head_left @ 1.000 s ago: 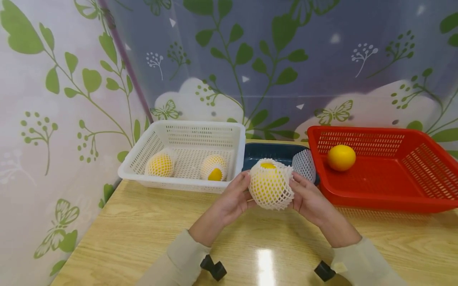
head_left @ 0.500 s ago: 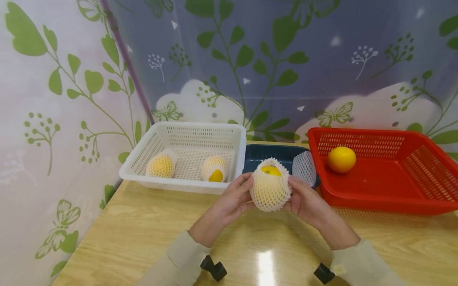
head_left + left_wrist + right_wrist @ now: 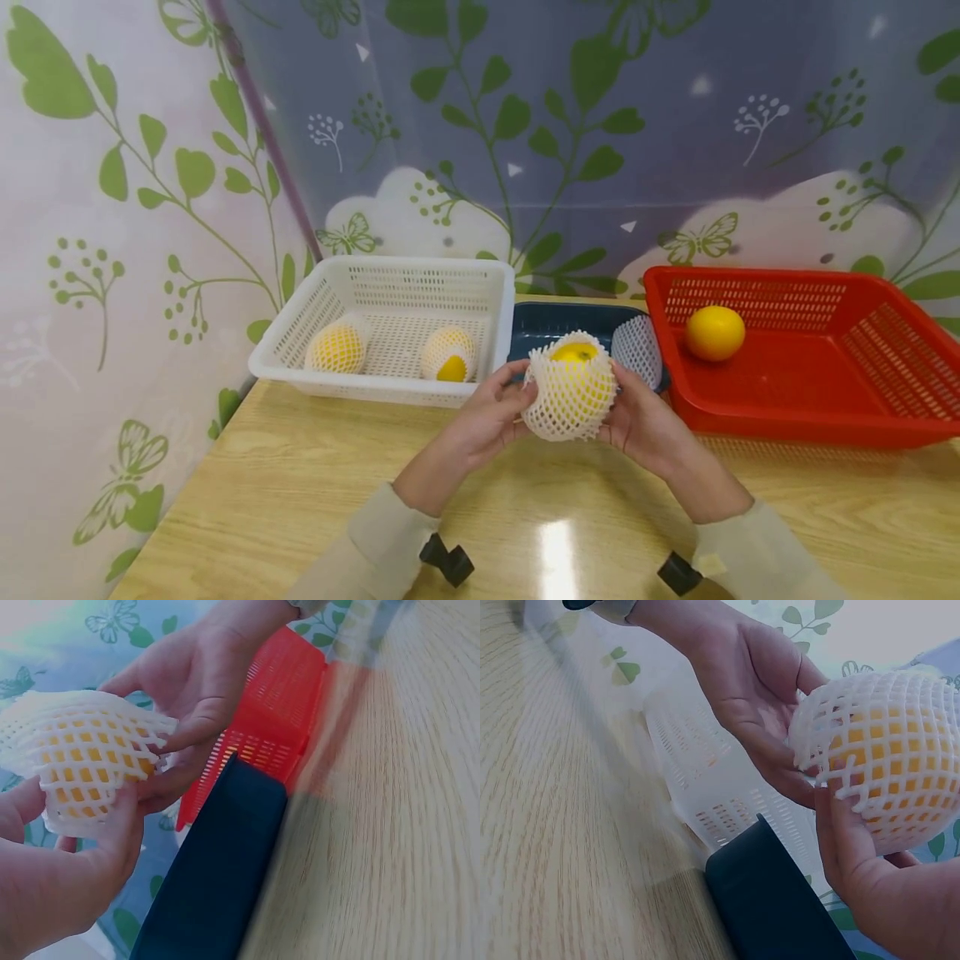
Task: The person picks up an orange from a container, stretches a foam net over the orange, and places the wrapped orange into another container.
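In the head view, a yellow orange (image 3: 576, 353) sits inside a white foam net (image 3: 558, 408), with its bare top showing through the net's opening. My left hand (image 3: 480, 423) grips it from the left, the thumb on the net near its edge. From the right my right hand (image 3: 647, 427) holds it, fingers partly hidden behind the fruit. Both hands are above the table, in front of the dark teal tray (image 3: 551, 321). Up close in the right wrist view, the net (image 3: 900, 750) still wraps the fruit's side, and fingers from both sides touch it.
A white basket (image 3: 390, 388) at left holds two netted oranges, one left (image 3: 335, 348) and one right (image 3: 450, 342). The red basket (image 3: 795, 367) at right contains a bare orange (image 3: 715, 333). An unfilled foam net (image 3: 636, 350) lies in the teal tray. A patterned curtain (image 3: 480, 125) hangs behind.
The orange has turned between my hands, so more of its bare top shows through the net's opening. My left thumb has shifted onto the net. The baskets and tray stay put.
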